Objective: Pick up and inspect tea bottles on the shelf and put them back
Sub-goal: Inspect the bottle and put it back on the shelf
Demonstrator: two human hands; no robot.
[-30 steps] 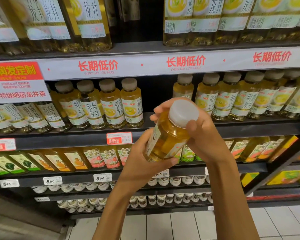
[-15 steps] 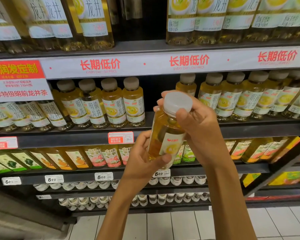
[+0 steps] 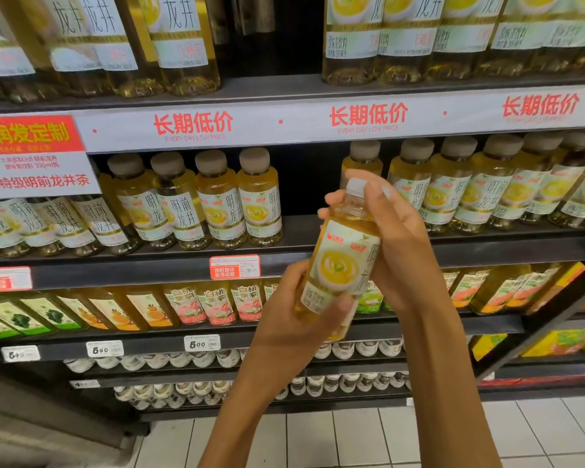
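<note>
A small tea bottle (image 3: 341,261) with yellow tea, a white cap and a white label sits nearly upright between both hands, in front of the middle shelf (image 3: 487,251). My left hand (image 3: 294,329) grips its lower end, thumb across the label's bottom. My right hand (image 3: 399,244) grips its upper part, fingers curled around the neck and cap. The label faces me. Directly behind the bottle, the shelf row has a gap between the left group of matching bottles (image 3: 237,201) and the right group (image 3: 470,184).
Larger tea bottles (image 3: 402,35) fill the top shelf. Lower shelves hold peach and orange drink bottles (image 3: 213,304) and rows of white-capped bottles (image 3: 183,359). Price tags line the shelf edges. A tiled floor (image 3: 352,440) lies below.
The bottle has been tipped from cap-toward-me to nearly upright and turned, so its label front now faces me. Both hands rose slightly with it.
</note>
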